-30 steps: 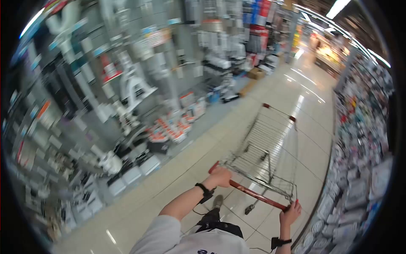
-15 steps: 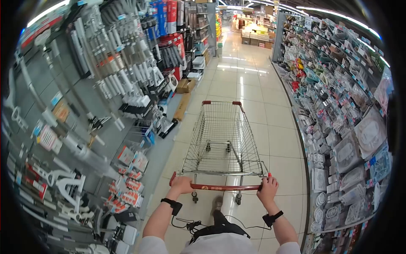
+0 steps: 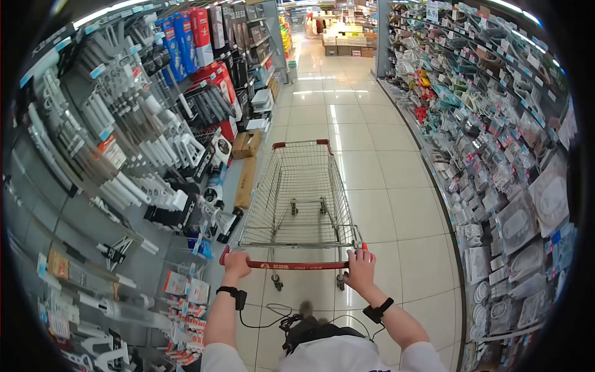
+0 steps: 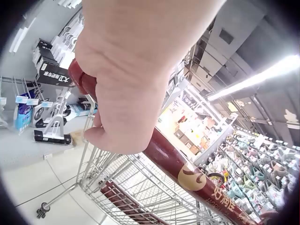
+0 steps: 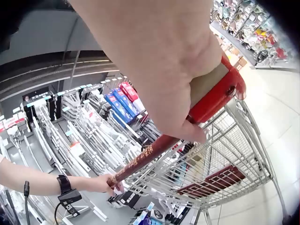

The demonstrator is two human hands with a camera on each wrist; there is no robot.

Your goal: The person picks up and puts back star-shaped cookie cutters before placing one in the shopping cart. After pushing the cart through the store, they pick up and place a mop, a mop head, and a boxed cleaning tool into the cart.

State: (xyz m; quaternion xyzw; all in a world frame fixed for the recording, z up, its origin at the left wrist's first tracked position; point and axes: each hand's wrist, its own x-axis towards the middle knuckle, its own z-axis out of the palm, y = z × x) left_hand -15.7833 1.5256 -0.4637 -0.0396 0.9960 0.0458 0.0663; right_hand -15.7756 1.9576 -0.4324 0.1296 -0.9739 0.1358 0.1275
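Note:
A wire shopping cart (image 3: 297, 186) with no goods in its basket stands ahead of the person in the aisle. Its dark red handle (image 3: 297, 265) runs crosswise in front of the body. The left hand (image 3: 237, 265) grips the handle near its left end; in the left wrist view that hand (image 4: 124, 103) wraps over the bar, thumb below. Near the other end, the right hand (image 3: 361, 270) holds the bar beside a bright red end piece (image 5: 218, 93), its fingers partly hidden in the right wrist view. Both wrists wear black straps with cables.
Shelving with hanging poles and mops (image 3: 118, 142) lines the left side, with cardboard boxes (image 3: 246, 144) at its foot. Racks of small packaged goods (image 3: 489, 173) run along the right. Pale tiled floor (image 3: 396, 204) leads to a lit display (image 3: 347, 37) at the far end.
The head view has swung from a tilted angle to look straight down the aisle. The cart now points along it, farther forward past the shelves. Both hands have stayed on the handle.

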